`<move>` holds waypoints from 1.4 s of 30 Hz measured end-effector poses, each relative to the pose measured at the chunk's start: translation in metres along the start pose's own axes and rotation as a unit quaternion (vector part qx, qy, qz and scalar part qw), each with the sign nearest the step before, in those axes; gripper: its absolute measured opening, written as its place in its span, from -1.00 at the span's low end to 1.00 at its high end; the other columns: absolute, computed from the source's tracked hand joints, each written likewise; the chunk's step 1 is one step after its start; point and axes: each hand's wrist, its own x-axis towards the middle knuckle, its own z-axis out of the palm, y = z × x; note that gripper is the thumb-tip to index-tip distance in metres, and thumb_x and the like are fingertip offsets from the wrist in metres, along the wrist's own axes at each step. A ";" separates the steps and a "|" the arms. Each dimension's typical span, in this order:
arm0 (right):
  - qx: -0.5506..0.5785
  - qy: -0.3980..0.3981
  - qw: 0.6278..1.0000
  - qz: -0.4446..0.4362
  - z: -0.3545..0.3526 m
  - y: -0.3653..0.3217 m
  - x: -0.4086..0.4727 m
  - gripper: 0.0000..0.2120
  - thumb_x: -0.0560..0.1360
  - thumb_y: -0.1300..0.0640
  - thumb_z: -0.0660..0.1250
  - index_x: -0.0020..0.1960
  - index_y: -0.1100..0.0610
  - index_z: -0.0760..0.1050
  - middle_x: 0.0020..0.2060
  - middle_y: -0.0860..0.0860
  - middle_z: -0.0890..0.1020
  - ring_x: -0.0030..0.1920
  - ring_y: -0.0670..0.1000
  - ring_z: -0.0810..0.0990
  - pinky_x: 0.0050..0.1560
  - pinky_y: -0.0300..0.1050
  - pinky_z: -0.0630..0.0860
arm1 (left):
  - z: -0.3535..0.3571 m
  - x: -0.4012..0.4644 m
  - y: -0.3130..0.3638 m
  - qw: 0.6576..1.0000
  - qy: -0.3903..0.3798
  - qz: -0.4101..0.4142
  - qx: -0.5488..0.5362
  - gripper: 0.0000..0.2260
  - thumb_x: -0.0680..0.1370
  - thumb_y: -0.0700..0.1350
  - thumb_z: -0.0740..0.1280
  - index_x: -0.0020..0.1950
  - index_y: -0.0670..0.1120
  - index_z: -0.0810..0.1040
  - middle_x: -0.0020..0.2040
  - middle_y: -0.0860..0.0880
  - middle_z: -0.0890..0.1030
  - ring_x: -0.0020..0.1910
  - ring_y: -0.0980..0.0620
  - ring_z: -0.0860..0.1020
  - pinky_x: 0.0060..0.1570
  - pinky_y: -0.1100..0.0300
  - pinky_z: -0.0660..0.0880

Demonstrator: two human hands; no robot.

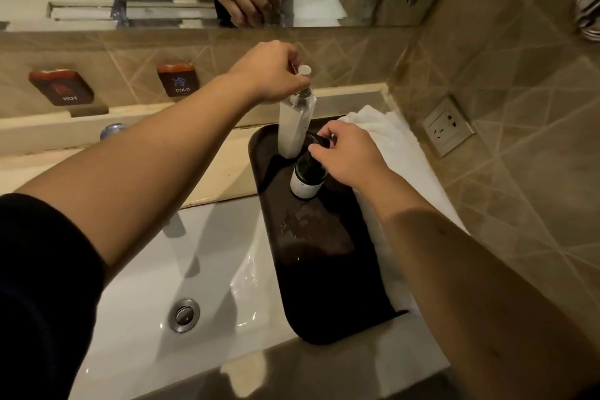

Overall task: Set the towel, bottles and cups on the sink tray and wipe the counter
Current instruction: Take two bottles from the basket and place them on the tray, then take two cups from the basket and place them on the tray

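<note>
A long black tray [328,273] lies along the right side of the white sink. At its far end a tall clear bottle of white liquid [296,127] stands upright, and my left hand [271,73] grips its white pump top. Just in front of it stands a short dark bottle with a white label [306,177]. My right hand [349,156] holds this one by its black cap. A white towel [393,143] lies folded on the counter to the right of the tray, partly under my right arm. No cups are in view.
The white basin [201,269] with its metal drain [183,315] sits left of the tray. HOT and COLD plaques [180,79] are on the tiled back wall below a mirror. A wall socket [449,128] is on the right wall. Water drops lie on the tray.
</note>
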 end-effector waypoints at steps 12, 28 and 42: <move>0.016 -0.011 1.000 0.008 -0.001 0.005 -0.010 -0.87 0.51 0.04 0.42 0.02 -0.01 0.51 -0.34 -0.11 0.51 -0.31 -0.10 0.50 -0.34 -0.28 0.32 | 0.004 -0.008 -0.007 1.000 0.000 0.009 0.000 -0.67 0.48 0.18 0.41 0.09 -0.02 0.58 -0.06 0.00 0.59 -0.07 -0.01 0.58 -0.09 0.07 0.53; -0.021 0.028 0.999 0.033 -0.052 0.011 -0.133 -0.87 0.49 -0.06 0.42 -0.04 -0.06 0.52 -0.25 -0.08 0.57 -0.17 0.00 0.57 -0.24 -0.15 0.42 | -0.005 -0.149 0.036 0.990 -0.113 0.069 0.056 -0.76 0.50 0.15 0.41 0.04 0.04 0.61 -0.08 0.05 0.64 -0.09 0.05 0.60 -0.08 0.09 0.54; -0.046 0.071 0.972 0.221 -0.064 0.095 -0.515 -0.76 0.52 -0.10 0.38 0.08 0.02 0.54 -0.11 -0.04 0.56 -0.07 0.04 0.57 -0.18 -0.13 0.38 | 0.086 -0.410 0.237 0.883 -0.281 0.347 0.143 -0.77 0.54 0.18 0.36 0.07 0.07 0.57 0.01 0.08 0.64 -0.06 0.05 0.60 -0.03 0.11 0.53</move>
